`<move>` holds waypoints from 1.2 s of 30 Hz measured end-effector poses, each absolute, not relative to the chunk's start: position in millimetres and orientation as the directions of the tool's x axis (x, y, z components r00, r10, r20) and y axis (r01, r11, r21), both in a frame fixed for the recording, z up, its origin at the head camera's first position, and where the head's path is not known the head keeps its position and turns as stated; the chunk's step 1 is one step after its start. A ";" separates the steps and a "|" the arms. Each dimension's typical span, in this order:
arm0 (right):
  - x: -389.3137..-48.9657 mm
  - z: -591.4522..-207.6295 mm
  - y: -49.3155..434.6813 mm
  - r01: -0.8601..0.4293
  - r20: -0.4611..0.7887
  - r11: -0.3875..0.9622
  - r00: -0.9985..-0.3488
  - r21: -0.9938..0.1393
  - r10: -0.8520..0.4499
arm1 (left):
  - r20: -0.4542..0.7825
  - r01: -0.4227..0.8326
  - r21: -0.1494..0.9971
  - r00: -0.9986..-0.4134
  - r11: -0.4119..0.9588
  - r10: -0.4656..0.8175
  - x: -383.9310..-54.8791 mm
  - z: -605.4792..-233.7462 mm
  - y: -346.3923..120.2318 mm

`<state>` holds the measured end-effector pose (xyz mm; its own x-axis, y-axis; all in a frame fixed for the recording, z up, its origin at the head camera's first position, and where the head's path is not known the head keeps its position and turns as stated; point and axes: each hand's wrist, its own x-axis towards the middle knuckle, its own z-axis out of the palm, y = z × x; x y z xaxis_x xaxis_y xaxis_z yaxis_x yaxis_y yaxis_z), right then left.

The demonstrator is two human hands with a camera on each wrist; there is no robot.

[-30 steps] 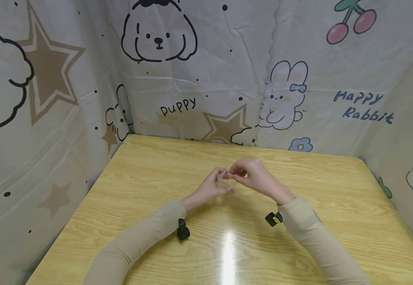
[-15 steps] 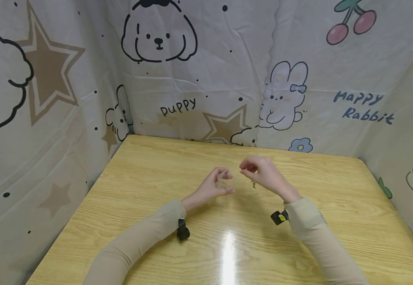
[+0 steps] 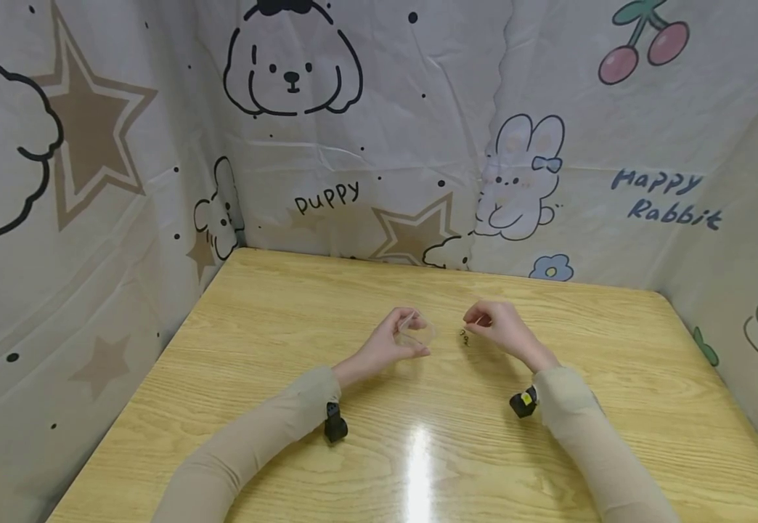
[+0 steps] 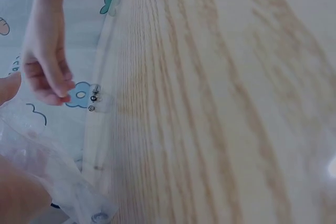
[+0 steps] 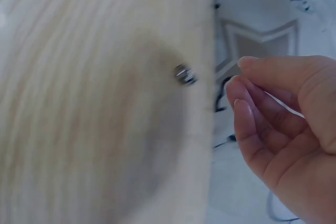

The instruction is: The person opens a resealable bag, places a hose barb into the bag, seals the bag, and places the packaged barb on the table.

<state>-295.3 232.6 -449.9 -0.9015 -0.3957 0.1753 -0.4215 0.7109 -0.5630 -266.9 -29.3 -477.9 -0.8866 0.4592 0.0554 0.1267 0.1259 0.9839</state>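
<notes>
My left hand grips a clear, limp plastic bag between thumb and fingers, its mouth spread toward the right. A round metal bit shows at the bag's lower end. To the right, several small metal pieces lie close together on the table; from the left wrist they look like a screw and nuts. My right hand hovers just right of them, fingers loosely bent. In the right wrist view, nothing shows between the thumb and the fingertips, and the metal pieces are apart from them.
The wood-grain table reaches back to a hanging cloth printed with cartoon animals, which also encloses both sides. Black wrist cameras sit at both cuffs. A bright light reflection lies on the table's front middle.
My right hand has left the bag's mouth, moved right, then lowered beside the metal pieces, which its earlier position hid. My left hand and the bag have stayed in place.
</notes>
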 end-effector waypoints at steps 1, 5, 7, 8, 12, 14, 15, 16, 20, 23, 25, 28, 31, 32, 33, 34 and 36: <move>-297.6 -454.0 234.8 -0.415 0.166 0.713 -0.904 -0.565 -0.394 | 0.056 0.128 0.984 -0.887 0.126 0.458 -266.7 -477.9 -29.5; -306.4 -466.9 239.5 -0.409 0.149 0.721 -0.905 -0.559 -0.398 | 0.061 0.133 0.983 -0.887 0.127 0.459 -266.8 -478.7 -30.3; -309.8 -471.4 240.5 -0.407 0.140 0.724 -0.905 -0.557 -0.401 | 0.061 0.134 0.983 -0.886 0.127 0.459 -267.0 -478.9 -30.7; -311.2 -473.1 240.6 -0.409 0.138 0.724 -0.904 -0.556 -0.404 | 0.062 0.134 0.983 -0.885 0.125 0.461 -267.0 -478.8 -30.8; -315.1 -477.0 239.5 -0.425 0.134 0.725 -0.895 -0.542 -0.425 | 0.056 0.127 0.984 -0.884 0.125 0.464 -267.1 -478.2 -31.3; -315.8 -476.9 238.1 -0.435 0.131 0.727 -0.890 -0.532 -0.436 | 0.053 0.124 0.985 -0.884 0.124 0.465 -267.0 -477.8 -31.5; -316.1 -476.9 237.7 -0.439 0.130 0.727 -0.888 -0.527 -0.442 | 0.051 0.123 0.984 -0.885 0.127 0.462 -267.3 -477.9 -31.5; -316.5 -477.0 237.2 -0.442 0.129 0.728 -0.886 -0.524 -0.445 | 0.050 0.122 0.984 -0.885 0.127 0.463 -267.4 -478.1 -31.4; -318.6 -478.5 236.3 -0.454 0.135 0.737 -0.882 -0.501 -0.452 | 0.044 0.117 0.985 -0.885 0.129 0.464 -268.0 -478.9 -31.2; -319.9 -479.5 236.1 -0.454 0.134 0.750 -0.883 -0.481 -0.449 | 0.040 0.113 0.985 -0.884 0.130 0.466 -267.9 -478.6 -31.5; -319.8 -479.6 236.4 -0.454 0.129 0.756 -0.883 -0.472 -0.451 | 0.040 0.114 0.985 -0.884 0.131 0.466 -267.6 -478.4 -31.8; -319.1 -479.5 236.7 -0.449 0.117 0.766 -0.886 -0.460 -0.450 | 0.040 0.116 0.984 -0.885 0.136 0.464 -267.8 -478.2 -32.1; -318.8 -479.8 237.3 -0.452 0.108 0.771 -0.884 -0.448 -0.455 | 0.041 0.116 0.984 -0.884 0.135 0.466 -267.4 -477.9 -32.7; -318.9 -479.7 237.5 -0.451 0.105 0.774 -0.884 -0.445 -0.455 | 0.037 0.113 0.984 -0.884 0.136 0.465 -267.4 -477.8 -32.7; -318.9 -479.6 237.7 -0.455 0.104 0.774 -0.882 -0.440 -0.459 | 0.037 0.112 0.984 -0.884 0.135 0.466 -267.2 -477.7 -32.8; -318.9 -479.4 237.8 -0.459 0.104 0.775 -0.880 -0.435 -0.463 | 0.034 0.109 0.985 -0.884 0.135 0.466 -266.9 -477.4 -32.9; -318.8 -478.5 237.8 -0.463 0.100 0.777 -0.878 -0.427 -0.468 | 0.032 0.108 0.985 -0.883 0.136 0.468 -266.5 -477.5 -33.2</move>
